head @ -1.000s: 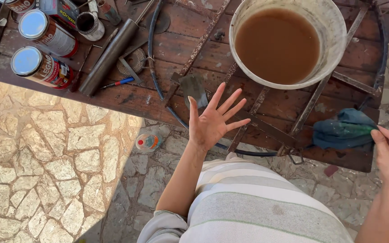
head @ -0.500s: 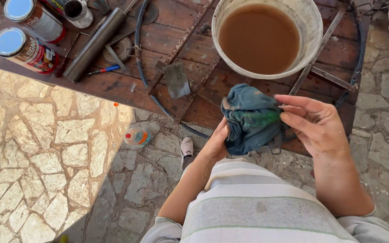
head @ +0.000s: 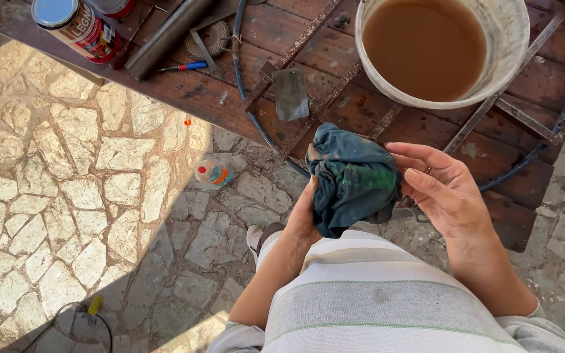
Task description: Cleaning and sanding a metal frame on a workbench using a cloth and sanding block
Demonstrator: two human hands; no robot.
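Both hands, left hand [head: 305,219] tucked under and right hand [head: 441,189] with fingers pinching, bunch the dark teal rag [head: 353,180] between them, and a careless swing forward could knock the brimming bucket [head: 514,39] of brown liquid just beyond, slopping it over the rusty surface [head: 492,157].

This is an outdoor work area, a yard or patio used as a makeshift workshop. The ground is irregular stone paving [head: 67,170] in sunlight, and a worn red-brown wooden table [head: 217,98] carries a paint tin [head: 76,26], a metal pipe [head: 168,36], a scraper [head: 291,93] and a bucket [head: 511,39] of muddy brown water.
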